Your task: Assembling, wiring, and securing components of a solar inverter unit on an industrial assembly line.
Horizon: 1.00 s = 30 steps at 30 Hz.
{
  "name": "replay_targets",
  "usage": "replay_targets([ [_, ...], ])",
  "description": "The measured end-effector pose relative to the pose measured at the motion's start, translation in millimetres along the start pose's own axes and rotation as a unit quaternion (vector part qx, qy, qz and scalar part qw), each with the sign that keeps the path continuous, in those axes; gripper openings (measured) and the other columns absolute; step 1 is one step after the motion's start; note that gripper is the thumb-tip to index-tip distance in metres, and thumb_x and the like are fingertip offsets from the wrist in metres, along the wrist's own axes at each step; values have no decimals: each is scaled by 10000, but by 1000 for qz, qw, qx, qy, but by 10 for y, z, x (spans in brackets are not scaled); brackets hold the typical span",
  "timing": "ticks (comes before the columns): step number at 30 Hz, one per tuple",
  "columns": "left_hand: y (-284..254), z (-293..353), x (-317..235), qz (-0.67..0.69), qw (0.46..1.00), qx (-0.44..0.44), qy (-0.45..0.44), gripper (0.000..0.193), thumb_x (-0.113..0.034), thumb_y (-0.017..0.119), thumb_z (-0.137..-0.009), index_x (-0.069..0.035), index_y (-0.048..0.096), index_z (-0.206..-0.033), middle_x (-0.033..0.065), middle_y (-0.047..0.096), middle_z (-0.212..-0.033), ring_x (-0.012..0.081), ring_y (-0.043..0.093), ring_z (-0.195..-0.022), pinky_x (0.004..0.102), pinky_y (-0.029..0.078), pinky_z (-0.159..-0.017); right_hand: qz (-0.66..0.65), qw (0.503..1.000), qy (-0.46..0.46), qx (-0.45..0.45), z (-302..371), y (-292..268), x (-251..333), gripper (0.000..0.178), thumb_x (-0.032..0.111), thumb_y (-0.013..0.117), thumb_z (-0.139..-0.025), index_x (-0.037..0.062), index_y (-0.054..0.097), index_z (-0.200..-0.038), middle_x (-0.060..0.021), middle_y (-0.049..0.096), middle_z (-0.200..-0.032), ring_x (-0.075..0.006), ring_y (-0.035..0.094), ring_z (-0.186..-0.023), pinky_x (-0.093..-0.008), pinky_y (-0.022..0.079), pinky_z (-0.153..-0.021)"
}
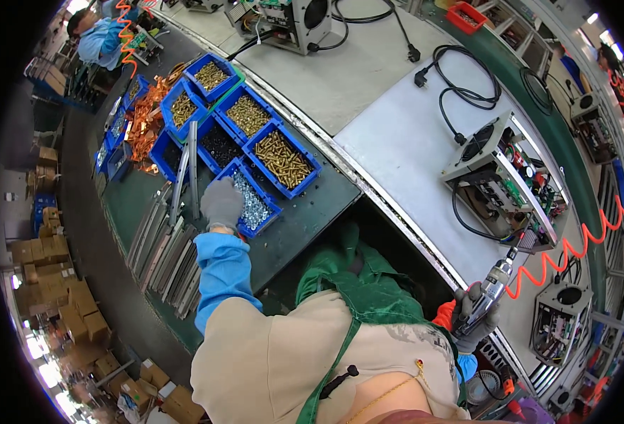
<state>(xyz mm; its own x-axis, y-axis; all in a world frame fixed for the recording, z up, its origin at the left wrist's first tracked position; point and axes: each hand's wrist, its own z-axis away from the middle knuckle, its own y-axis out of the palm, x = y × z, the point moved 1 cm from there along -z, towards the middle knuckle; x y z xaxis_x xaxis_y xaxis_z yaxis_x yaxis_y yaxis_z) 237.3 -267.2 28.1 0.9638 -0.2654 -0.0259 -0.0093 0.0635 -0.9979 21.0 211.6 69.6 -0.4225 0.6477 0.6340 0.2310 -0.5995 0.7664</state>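
Note:
My left hand (222,203), in a grey glove, is at the near-left edge of a blue bin (266,218) of small silver fasteners (251,203). Its fingers are hidden, so whether they hold any is unclear. Long grey metal strips (158,247) lie beside it, and two longer ones lean against the bins. On the right, my gloved right hand (476,319) grips a silver power screwdriver (493,284), its tip pointing up toward the lower corner of an open-framed electronic unit (504,185). That unit shows a fan, circuit boards and a black cable.
Blue bins of brass screws (282,161) and black screws (220,145) stand behind my left hand, with copper-coloured parts (146,120) beyond. An orange coiled hose (586,244) hangs at the right. More units (561,321), a black power cord (467,92) and a red bin (466,18) lie around. A person (100,39) sits far left.

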Motion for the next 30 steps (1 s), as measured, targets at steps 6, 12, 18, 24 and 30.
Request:
replay_targets([
  [6,184,-9,-6,-67,992,-27,104,230,-305,657,-812,-172,678,-998,41,628,-980,262,598,-961,433,468,-820,-9,999,33,-35,23,27,7,624,404,624,-879,-35,414,-1271,-93,502,-812,-159,510,-546,-394,517,-641],
  [12,241,-38,-103,-62,986,-40,150,170,-244,640,-811,-138,676,-939,83,620,-961,294,604,-943,449,482,-806,126,986,17,-104,36,200,-87,757,569,595,-838,-48,498,-1265,-29,450,-637,-192,489,-639,-368,491,-653],
  [18,134,23,8,-55,983,-19,176,204,-243,661,-807,-122,649,-971,105,599,-986,317,589,-969,440,477,-826,60,994,6,-87,51,145,-16,783,527,672,-819,-43,447,-1306,-95,578,-863,-164,516,-623,-335,495,-614],
  [24,177,-85,-68,-154,973,24,170,203,-233,621,-848,-103,619,-1004,114,601,-996,324,590,-979,436,479,-827,-169,981,51,-77,69,64,-31,715,503,649,-858,-58,466,-1262,-188,589,-1064,-209,591,-726,-347,559,-634],
  [30,40,-76,-36,13,995,6,95,231,-212,560,-884,-41,605,-1033,195,646,-1012,382,617,-935,455,480,-831,-168,979,52,-102,83,93,-31,689,508,669,-833,-59,522,-1196,-182,639,-981,-251,663,-748,-361,579,-613],
])
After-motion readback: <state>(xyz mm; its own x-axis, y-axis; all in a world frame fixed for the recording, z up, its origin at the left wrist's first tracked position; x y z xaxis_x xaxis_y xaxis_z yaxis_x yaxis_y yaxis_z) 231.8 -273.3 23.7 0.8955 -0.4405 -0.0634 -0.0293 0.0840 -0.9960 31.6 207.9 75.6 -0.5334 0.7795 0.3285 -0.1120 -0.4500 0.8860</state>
